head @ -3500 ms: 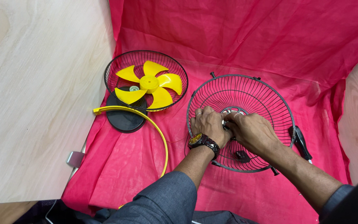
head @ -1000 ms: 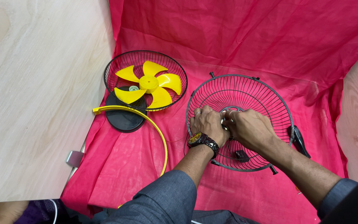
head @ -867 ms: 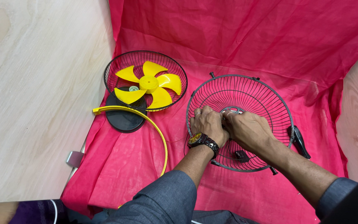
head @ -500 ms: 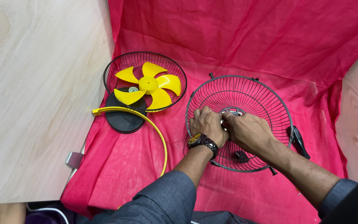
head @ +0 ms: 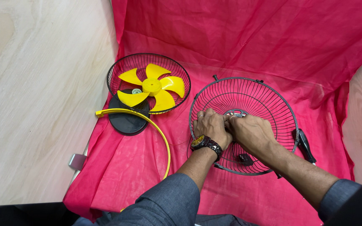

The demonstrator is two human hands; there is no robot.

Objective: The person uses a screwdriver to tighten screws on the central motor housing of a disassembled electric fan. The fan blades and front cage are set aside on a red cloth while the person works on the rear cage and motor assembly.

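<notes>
Here your left hand (head: pixel 211 125) lies knuckles-up on the wire grille (head: pixel 244 125), its fingers curled down over the grille's middle, with a watch (head: pixel 205 143) on the wrist. Your right hand (head: pixel 250 130) comes in from the lower right, forearm laid across the grille's near rim, and its fingers bend toward the same spot — the two hands touch at the hub (head: pixel 236 113). Both are closed around that centre part, though your knuckles hide what exactly the fingertips grip.

Against the pictures from a few seconds back, little differs: both hands stay at the hub, the right one turned slightly and its knuckles a touch nearer the left, and the grille lies in the same place on the red cloth (head: pixel 248 46).

The grille sits directly under your hands, bowl side up, its far rim beyond your fingers and its near rim under your wrists. A black clip-like part (head: pixel 244 158) lies inside it just below your right wrist. A dark tool (head: pixel 306 145) lies just beside the grille's right edge. To the left, well apart from your hands, a second grille (head: pixel 118 77) holds the yellow blade (head: pixel 152 87), with a black disc (head: pixel 126 123) beneath its near edge and a yellow ring (head: pixel 160 134) curving between the two grilles. The cloth covers the pale wooden table (head: pixel 34 100).
</notes>
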